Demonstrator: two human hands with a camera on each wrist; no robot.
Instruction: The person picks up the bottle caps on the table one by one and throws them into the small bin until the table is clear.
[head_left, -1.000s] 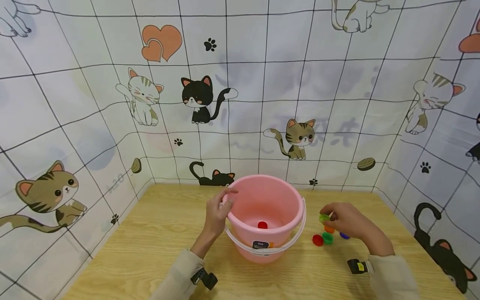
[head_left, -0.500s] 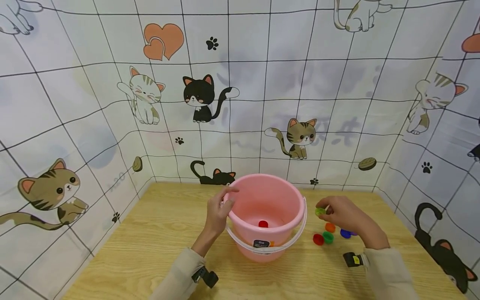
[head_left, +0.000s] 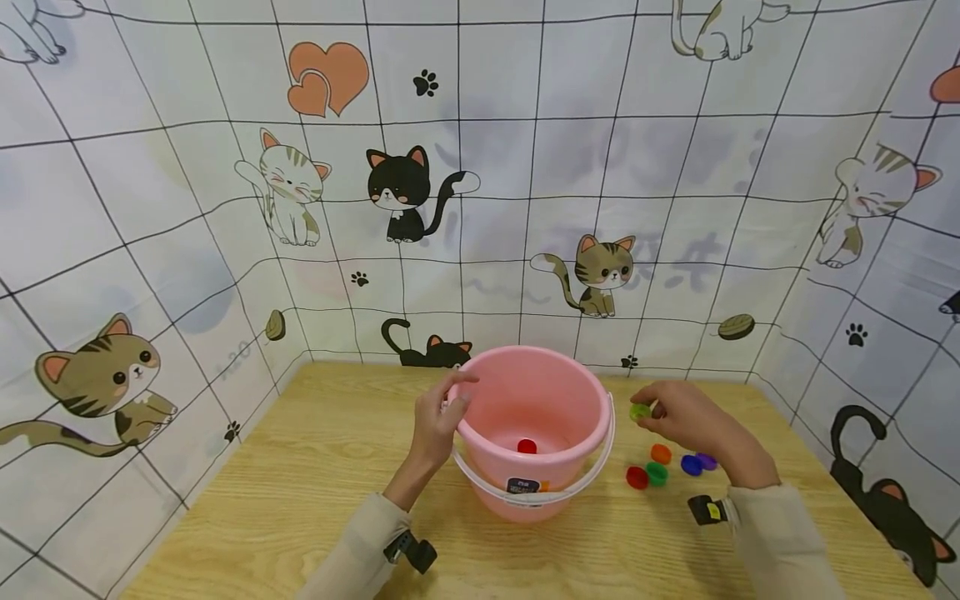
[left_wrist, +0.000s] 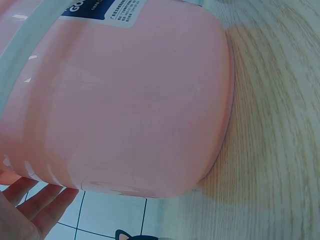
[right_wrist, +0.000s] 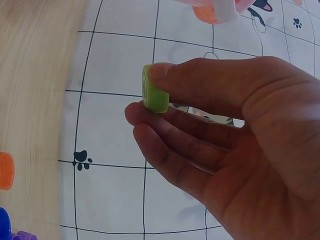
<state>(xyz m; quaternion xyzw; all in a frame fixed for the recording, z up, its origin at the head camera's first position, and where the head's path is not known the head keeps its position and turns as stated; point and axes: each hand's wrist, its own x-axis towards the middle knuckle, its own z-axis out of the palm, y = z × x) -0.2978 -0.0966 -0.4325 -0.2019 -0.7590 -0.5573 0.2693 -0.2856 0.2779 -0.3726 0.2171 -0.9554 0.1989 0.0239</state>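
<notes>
My left hand (head_left: 437, 419) grips the left rim of a pink bucket (head_left: 525, 467); in the left wrist view several fingers (left_wrist: 50, 205) lie against its outer wall. A red bottle cap (head_left: 527, 447) lies inside on the bucket's floor. To the bucket's right, my right hand (head_left: 692, 421) pinches a lime-green bottle cap (right_wrist: 157, 95) between thumb and fingertips, held above the table. Below that hand lie loose caps: red (head_left: 637, 477), green (head_left: 657, 474), orange (head_left: 661, 453), blue (head_left: 692, 465) and purple (head_left: 707, 460).
The bucket's white handle (head_left: 540, 502) hangs down across its front. Wood-grain tabletop (head_left: 315, 467) extends around the bucket. Walls covered in cat-printed sheeting (head_left: 495, 167) close off the back and both sides.
My right hand has lifted the lime-green cap up and away from the other caps, uncovering the blue and purple ones. The left hand keeps its grip on the rim.
</notes>
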